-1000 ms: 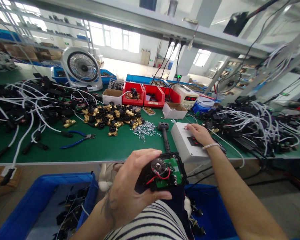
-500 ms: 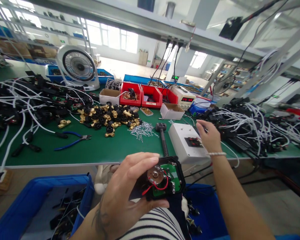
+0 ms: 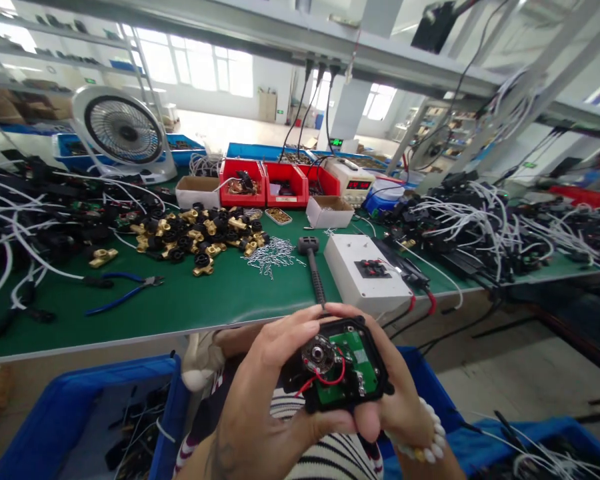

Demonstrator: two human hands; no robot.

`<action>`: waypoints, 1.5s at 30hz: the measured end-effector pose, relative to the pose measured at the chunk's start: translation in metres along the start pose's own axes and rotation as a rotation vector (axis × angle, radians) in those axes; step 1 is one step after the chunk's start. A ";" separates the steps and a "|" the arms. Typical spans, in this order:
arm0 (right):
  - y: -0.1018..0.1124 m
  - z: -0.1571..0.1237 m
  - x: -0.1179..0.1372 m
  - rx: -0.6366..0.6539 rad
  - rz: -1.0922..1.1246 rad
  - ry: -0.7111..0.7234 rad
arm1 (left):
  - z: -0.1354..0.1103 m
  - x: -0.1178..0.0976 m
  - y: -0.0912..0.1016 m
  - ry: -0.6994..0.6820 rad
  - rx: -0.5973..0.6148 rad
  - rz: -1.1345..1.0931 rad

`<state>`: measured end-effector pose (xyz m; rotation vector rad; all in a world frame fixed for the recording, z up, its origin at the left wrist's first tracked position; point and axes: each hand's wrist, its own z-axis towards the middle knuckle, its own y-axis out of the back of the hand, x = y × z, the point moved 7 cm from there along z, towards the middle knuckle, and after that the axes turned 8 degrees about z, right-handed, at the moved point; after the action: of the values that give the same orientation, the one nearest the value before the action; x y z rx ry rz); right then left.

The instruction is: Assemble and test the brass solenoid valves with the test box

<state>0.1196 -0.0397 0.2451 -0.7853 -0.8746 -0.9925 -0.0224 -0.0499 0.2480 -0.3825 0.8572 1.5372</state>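
Observation:
Both of my hands hold a black plastic housing over my lap, in front of the table edge. Inside it sit a green circuit board, a round metal part and red wires. My left hand grips the left side, fingers on top and thumb below. Around the right side my right hand is wrapped, its thumb near the lower rim. Just beyond the hands a black-handled hammer lies on the green tabletop. To its right stands a white box with black and red terminals.
Blue-handled pliers, brass fittings and wire clips lie on the table. Red bins, a fan and a power supply stand behind. Cabled parts are heaped at both sides. A blue crate is below left.
My right hand has left the white box and now grips the housing's right side. The round part has turned from copper-coloured to a dark, ringed face. The view has shifted right.

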 end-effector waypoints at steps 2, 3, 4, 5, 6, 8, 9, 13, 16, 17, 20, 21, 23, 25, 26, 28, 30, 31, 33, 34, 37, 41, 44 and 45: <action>0.001 0.001 0.006 0.001 0.033 0.015 | -0.002 -0.001 -0.002 0.049 0.033 0.004; 0.002 0.000 0.007 0.004 0.041 0.012 | -0.002 -0.002 -0.001 0.070 0.043 0.005; 0.003 0.000 0.008 0.009 0.042 0.004 | -0.002 -0.004 0.000 0.082 0.048 0.004; 0.005 -0.001 0.008 0.012 0.036 -0.009 | -0.001 -0.006 0.002 0.076 0.056 0.002; 0.006 -0.002 0.008 0.016 0.025 -0.017 | 0.000 -0.008 0.003 0.058 0.068 0.004; 0.009 -0.004 0.007 0.014 -0.004 -0.022 | 0.002 -0.012 0.004 0.003 0.104 0.022; 0.010 -0.004 0.007 0.009 -0.014 -0.019 | 0.002 -0.014 0.003 -0.022 0.123 0.024; 0.013 -0.005 0.008 0.000 -0.045 -0.012 | 0.004 -0.012 0.001 -0.029 0.177 0.006; 0.012 -0.006 0.010 0.004 -0.069 -0.015 | 0.005 -0.012 0.000 0.002 0.190 -0.026; 0.011 -0.006 0.010 0.003 -0.070 -0.019 | 0.005 -0.013 0.000 0.018 0.187 -0.039; 0.009 -0.008 0.012 -0.011 -0.065 -0.024 | 0.003 -0.012 -0.004 0.098 0.181 -0.069; 0.008 -0.009 0.014 -0.014 -0.065 -0.010 | 0.002 -0.011 -0.005 0.125 0.176 -0.075; 0.008 -0.008 0.017 -0.008 -0.077 0.011 | 0.002 -0.011 -0.006 0.149 0.156 -0.086; 0.007 -0.007 0.017 0.016 -0.100 0.009 | 0.002 -0.012 -0.006 0.150 0.132 -0.080; 0.007 -0.007 0.016 0.028 -0.110 0.003 | 0.002 -0.012 -0.006 0.155 0.120 -0.066; 0.007 -0.006 0.015 0.054 -0.118 0.015 | 0.002 -0.010 -0.004 0.186 0.104 -0.017; 0.005 -0.006 0.015 0.086 -0.110 0.058 | 0.002 -0.006 -0.004 0.233 0.109 0.023; 0.004 -0.006 0.015 0.096 -0.106 0.072 | 0.001 -0.005 -0.004 0.250 0.120 0.021; 0.004 -0.006 0.014 0.095 -0.100 0.067 | 0.000 -0.001 -0.006 0.293 0.148 -0.023; 0.004 -0.007 0.013 0.083 -0.098 0.050 | 0.000 0.001 -0.008 0.310 0.160 -0.061; 0.005 -0.009 0.009 0.054 -0.087 -0.009 | -0.001 0.007 -0.012 0.370 0.193 -0.183; 0.004 -0.010 0.005 0.030 -0.024 -0.036 | -0.003 0.013 -0.015 0.464 0.206 -0.282; 0.001 -0.009 0.002 0.007 0.029 -0.049 | -0.003 0.014 -0.015 0.469 0.198 -0.305; 0.001 -0.010 0.001 -0.004 0.047 -0.062 | -0.003 0.014 -0.015 0.463 0.182 -0.312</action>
<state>0.1229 -0.0481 0.2417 -0.8400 -0.9040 -0.9322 -0.0112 -0.0431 0.2317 -0.7185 1.2222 1.0854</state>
